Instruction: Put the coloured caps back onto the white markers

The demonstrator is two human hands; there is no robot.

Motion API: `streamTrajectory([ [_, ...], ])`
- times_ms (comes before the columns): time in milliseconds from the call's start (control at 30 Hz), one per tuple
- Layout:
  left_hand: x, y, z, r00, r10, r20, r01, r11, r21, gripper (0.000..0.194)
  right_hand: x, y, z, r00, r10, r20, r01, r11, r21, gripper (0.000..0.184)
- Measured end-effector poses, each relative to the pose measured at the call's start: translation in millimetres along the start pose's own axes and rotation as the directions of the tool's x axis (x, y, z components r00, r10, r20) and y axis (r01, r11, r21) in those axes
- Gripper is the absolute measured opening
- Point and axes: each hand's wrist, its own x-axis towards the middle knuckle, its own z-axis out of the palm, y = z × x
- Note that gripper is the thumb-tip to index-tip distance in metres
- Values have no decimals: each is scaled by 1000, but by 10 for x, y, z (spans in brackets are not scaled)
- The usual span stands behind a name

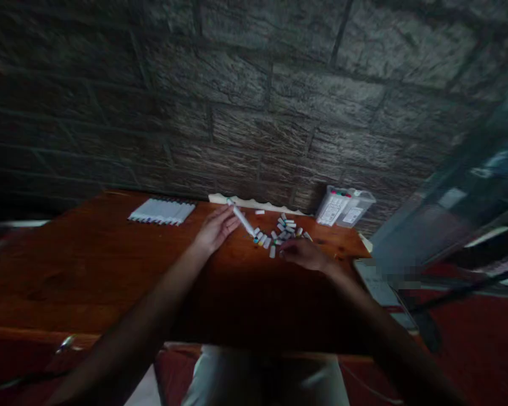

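Observation:
My left hand (pixel 215 230) is closed around a white marker (pixel 242 219), which slants down to the right; its lower tip is dark blue and its upper end shows green. Just right of it lies a loose heap of short white marker caps (pixel 286 224) with coloured ends. My right hand (pixel 303 254) is at the near edge of this heap, fingers pinched together; what they hold, if anything, is too small and dark to name. One cap (pixel 272 251) lies right beside its fingertips. Farther back, a single cap (pixel 259 212) rests apart from the others.
On the left of the wooden table (pixel 88 265) several white markers (pixel 163 211) lie in a neat row. Clear plastic cases (pixel 345 207), one with markers inside, stand at the back right against the stone wall (pixel 254 113). A flat grey object (pixel 379 282) sits at the right edge.

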Motion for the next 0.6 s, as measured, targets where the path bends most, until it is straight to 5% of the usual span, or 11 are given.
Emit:
streamTrajectory([
  [100,-12,-60,28,999,-15,37,14,999,33,13,-147,39,49,986,31,-166,-6,989,150,28],
  [233,-33,-82,64,994,6,114,-17,996,93,17,-219,30,141,983,25,-180,41,935,353,31],
  [400,-69,-45,88,980,112,163,-139,977,163,26,-166,1,293,976,-44,-213,115,936,333,33],
  [600,-148,-76,164,943,189,273,-272,912,306,37,-109,-42,416,969,26,-247,64,936,346,37],
])
